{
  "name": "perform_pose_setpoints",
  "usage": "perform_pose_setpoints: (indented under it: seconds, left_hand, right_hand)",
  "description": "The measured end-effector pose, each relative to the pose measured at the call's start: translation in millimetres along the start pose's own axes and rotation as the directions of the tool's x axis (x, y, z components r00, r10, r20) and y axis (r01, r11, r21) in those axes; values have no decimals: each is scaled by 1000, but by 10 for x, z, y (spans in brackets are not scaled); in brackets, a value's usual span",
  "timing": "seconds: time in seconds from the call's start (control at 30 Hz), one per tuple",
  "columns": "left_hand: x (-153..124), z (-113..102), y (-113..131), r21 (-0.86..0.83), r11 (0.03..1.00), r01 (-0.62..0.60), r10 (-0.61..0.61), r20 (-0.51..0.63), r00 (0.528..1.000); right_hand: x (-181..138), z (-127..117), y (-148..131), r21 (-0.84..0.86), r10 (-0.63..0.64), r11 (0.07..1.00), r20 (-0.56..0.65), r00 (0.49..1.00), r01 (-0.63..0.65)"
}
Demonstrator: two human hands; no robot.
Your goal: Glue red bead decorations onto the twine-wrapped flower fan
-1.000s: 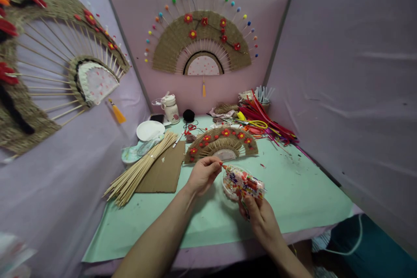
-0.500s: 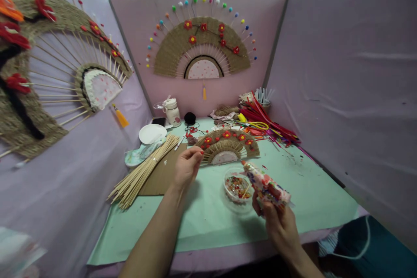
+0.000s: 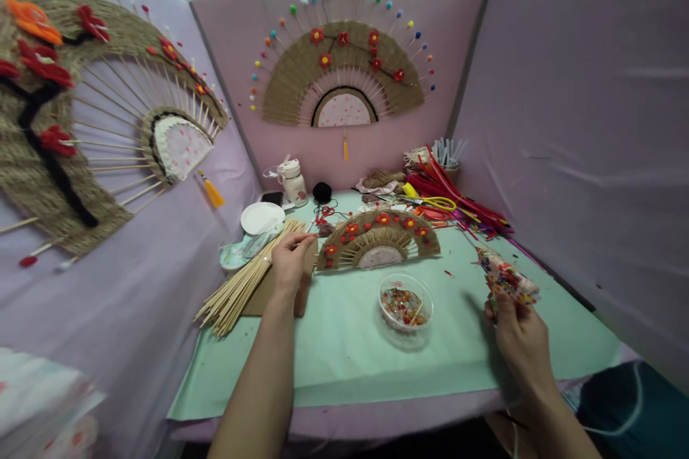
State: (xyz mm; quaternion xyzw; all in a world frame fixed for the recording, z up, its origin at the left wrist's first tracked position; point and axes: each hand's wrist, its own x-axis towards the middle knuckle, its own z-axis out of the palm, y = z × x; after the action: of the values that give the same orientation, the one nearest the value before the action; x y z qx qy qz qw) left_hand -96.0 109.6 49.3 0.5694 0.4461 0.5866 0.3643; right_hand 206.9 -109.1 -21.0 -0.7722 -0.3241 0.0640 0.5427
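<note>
My left hand (image 3: 289,259) is pinched shut over the upper end of a bundle of bamboo skewers (image 3: 248,277), on something too small to make out. My right hand (image 3: 517,333) is at the right of the table, closed round a colourful patterned glue gun (image 3: 504,277) whose tip points up and left. Between the hands stands a clear plastic bowl of small beads (image 3: 406,302). Behind the bowl lies a small jute fan with red flowers (image 3: 378,236) on the green table mat (image 3: 349,351).
A brown cardboard sheet (image 3: 269,287) lies under the skewers. White plate (image 3: 262,217), small white jar (image 3: 293,180), black yarn ball (image 3: 321,191), yellow scissors (image 3: 436,204) and red pipe cleaners (image 3: 457,204) crowd the back. Large fans hang on the pink back wall (image 3: 344,72) and left wall (image 3: 102,115).
My left hand moved left from the bowl to the skewers. My right hand carried the glue gun away to the right, uncovering the bowl.
</note>
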Motion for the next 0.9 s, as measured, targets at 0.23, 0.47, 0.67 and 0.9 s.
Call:
perform_pose_setpoints:
  seconds: [0.23, 0.47, 0.67, 0.9]
  left_hand:
    - [33, -11, -129, 61, 990, 129, -131, 29, 991]
    - [41, 18, -170, 39, 988, 149, -150, 3, 989]
    - [53, 4, -204, 58, 987, 149, -150, 24, 988]
    - [29, 3, -121, 114, 991, 67, -70, 26, 997]
  right_hand:
    - [7, 17, 83, 27, 56, 998, -9, 998, -56]
    - [-1, 21, 68, 14, 76, 997, -2, 997, -76]
    - [3, 26, 95, 40, 86, 996, 4, 996, -86]
    - [-4, 34, 67, 49, 75, 996, -7, 997, -74]
